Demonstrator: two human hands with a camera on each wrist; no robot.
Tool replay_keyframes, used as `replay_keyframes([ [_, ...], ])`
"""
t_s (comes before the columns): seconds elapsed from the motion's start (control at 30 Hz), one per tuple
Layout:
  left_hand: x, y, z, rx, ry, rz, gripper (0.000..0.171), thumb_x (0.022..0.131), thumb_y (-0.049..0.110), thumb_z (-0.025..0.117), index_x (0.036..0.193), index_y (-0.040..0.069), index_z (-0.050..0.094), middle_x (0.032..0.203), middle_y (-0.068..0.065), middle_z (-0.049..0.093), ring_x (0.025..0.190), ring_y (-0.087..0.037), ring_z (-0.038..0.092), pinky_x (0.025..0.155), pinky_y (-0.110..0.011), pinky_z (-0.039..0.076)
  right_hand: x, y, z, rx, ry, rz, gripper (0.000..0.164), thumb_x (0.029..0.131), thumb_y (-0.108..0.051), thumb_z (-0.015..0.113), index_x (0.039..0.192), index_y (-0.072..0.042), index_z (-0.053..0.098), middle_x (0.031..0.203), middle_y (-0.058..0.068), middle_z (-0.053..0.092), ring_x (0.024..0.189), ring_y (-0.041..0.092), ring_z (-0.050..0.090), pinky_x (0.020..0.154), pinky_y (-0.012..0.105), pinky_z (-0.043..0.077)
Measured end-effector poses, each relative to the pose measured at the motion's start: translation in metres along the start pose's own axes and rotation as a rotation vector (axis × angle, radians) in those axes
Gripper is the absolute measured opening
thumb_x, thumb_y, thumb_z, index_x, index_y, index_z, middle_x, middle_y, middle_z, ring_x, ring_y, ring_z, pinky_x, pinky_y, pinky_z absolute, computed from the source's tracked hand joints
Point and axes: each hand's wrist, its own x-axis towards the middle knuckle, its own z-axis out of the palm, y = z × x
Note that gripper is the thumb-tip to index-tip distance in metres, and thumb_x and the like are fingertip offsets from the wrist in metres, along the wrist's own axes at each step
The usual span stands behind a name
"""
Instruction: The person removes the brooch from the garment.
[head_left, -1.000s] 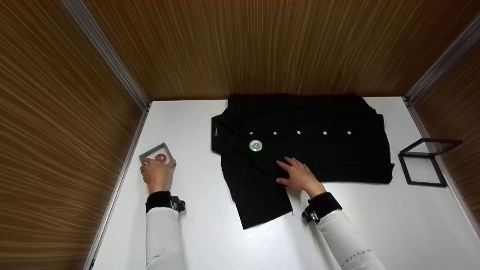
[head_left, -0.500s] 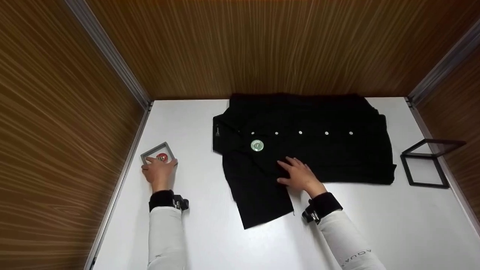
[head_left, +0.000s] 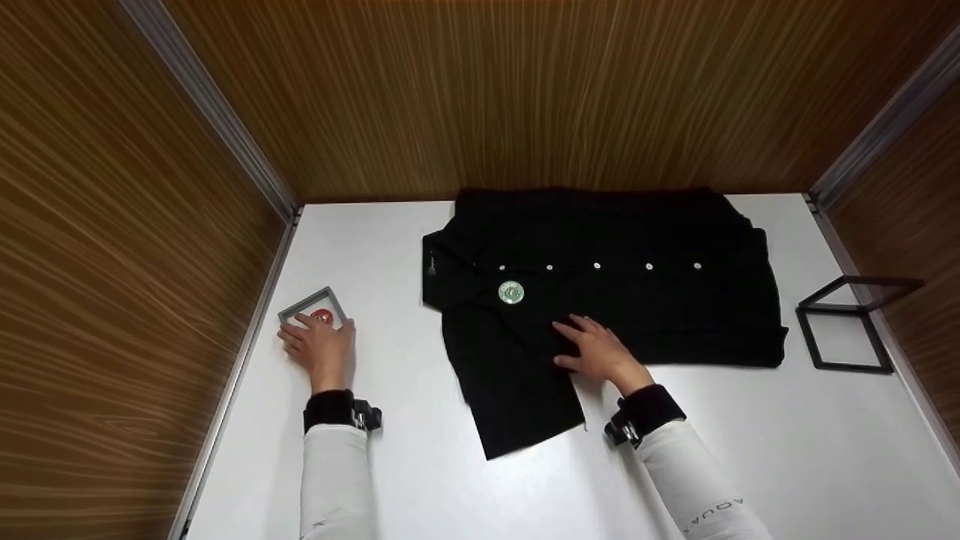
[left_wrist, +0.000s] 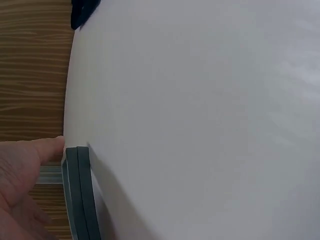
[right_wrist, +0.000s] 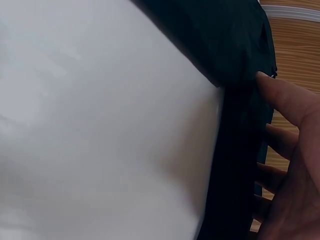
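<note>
My left hand (head_left: 321,349) lies over the near side of a grey square display frame (head_left: 304,301) at the table's left, its fingers fairly straight. A round red badge (head_left: 322,314) shows inside, partly behind my fingers. In the left wrist view the frame's two layers (left_wrist: 82,195) lie together, with my extended thumb (left_wrist: 49,147) at the corner. My right hand (head_left: 600,356) rests with spread fingers on a black short-sleeved shirt (head_left: 622,232), just beside where the sleeve (head_left: 517,405) meets the body. A round green badge (head_left: 511,292) sits on the shirt's chest below the white buttons.
A black hinged frame (head_left: 855,368) stands unfolded at the table's right, its clear-paned lid raised. Wood-grain panels (head_left: 525,97) enclose the back and both sides of the white table (head_left: 420,480). The shirt's far edge reaches the back panel.
My left hand has shifted slightly toward me and right over the grey frame, its fingers loosening and covering more of the red badge. My right hand and the shirt stay still.
</note>
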Motion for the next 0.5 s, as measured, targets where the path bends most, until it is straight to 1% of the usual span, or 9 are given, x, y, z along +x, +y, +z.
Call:
replay_keyframes([
  [0.07, -0.002, 0.004, 0.003, -0.016, 0.005, 0.036, 0.098, 0.092, 0.041, 0.063, 0.149, -0.016, 0.006, 0.152, -0.042, -0.004, 0.142, -0.051, -0.008, 0.115, -0.059, 0.001, -0.001, 0.002, 0.0, 0.014, 0.012, -0.009, 0.064, 0.093, -0.035, 0.068, 0.148, -0.013, 0.045, 0.153, 0.024, 0.031, 0.14, 0.045, 0.026, 0.11, 0.064, 0.022],
  [0.2, -0.011, 0.021, 0.008, -0.013, -0.026, 0.132, 0.099, 0.092, 0.04, 0.065, 0.149, -0.016, 0.006, 0.153, -0.04, -0.004, 0.143, -0.05, -0.007, 0.116, -0.057, 0.0, -0.003, 0.004, -0.003, 0.06, 0.036, -0.011, 0.063, 0.093, -0.031, 0.069, 0.148, -0.012, 0.045, 0.153, 0.024, 0.03, 0.139, 0.045, 0.028, 0.11, 0.059, 0.027],
  [0.27, -0.017, 0.032, 0.012, -0.006, -0.061, 0.188, 0.099, 0.092, 0.04, 0.066, 0.149, -0.015, 0.006, 0.154, -0.038, -0.003, 0.143, -0.05, -0.004, 0.116, -0.055, 0.003, -0.004, 0.006, -0.005, 0.075, 0.051, -0.011, 0.063, 0.092, -0.029, 0.069, 0.147, -0.01, 0.045, 0.153, 0.025, 0.03, 0.138, 0.046, 0.029, 0.11, 0.058, 0.029],
  [0.37, -0.03, 0.051, 0.019, 0.019, -0.137, 0.288, 0.098, 0.092, 0.04, 0.066, 0.151, -0.012, 0.007, 0.156, -0.035, 0.0, 0.143, -0.05, 0.002, 0.116, -0.054, 0.009, -0.006, 0.01, -0.009, 0.082, 0.076, -0.002, 0.063, 0.092, -0.027, 0.07, 0.147, -0.008, 0.045, 0.152, 0.027, 0.031, 0.138, 0.047, 0.029, 0.11, 0.058, 0.029],
  [0.5, -0.049, 0.073, 0.03, 0.046, -0.21, 0.448, 0.089, 0.092, 0.038, 0.068, 0.151, -0.009, 0.021, 0.155, -0.035, 0.014, 0.142, -0.049, 0.015, 0.115, -0.054, 0.019, -0.009, 0.018, -0.013, 0.06, 0.102, 0.029, 0.064, 0.092, -0.028, 0.07, 0.146, -0.007, 0.045, 0.151, 0.028, 0.031, 0.137, 0.048, 0.03, 0.109, 0.06, 0.028],
])
